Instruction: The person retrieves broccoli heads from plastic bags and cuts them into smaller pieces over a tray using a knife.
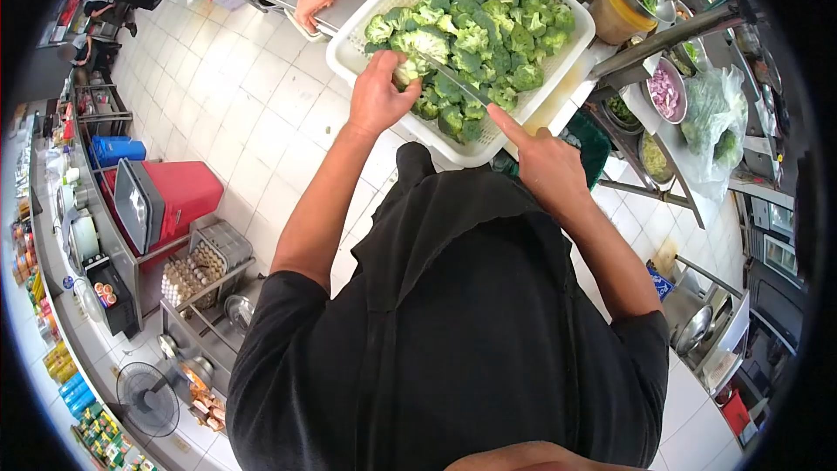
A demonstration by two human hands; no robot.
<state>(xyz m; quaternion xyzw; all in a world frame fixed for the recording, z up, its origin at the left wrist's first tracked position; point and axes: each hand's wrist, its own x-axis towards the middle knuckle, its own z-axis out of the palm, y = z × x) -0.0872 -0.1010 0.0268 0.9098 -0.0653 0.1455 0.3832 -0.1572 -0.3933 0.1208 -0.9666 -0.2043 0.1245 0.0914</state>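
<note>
Knife (466,85) close by my left hand (380,94)
It pinches broccoli (423,42) over the tub (475,157); to its right, my right hand (551,166) is wrapped round the knife, forefinger laid along it; if the broccoli rolled, the knife could slip towards my left hand

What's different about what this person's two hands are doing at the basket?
The left hand grips a broccoli piece, while the right hand holds a knife. The left hand is curled with its thumb toward the broccoli; the right hand has its index finger stretched out along the knife. Both hands are bare and at the basket's rim.
</note>
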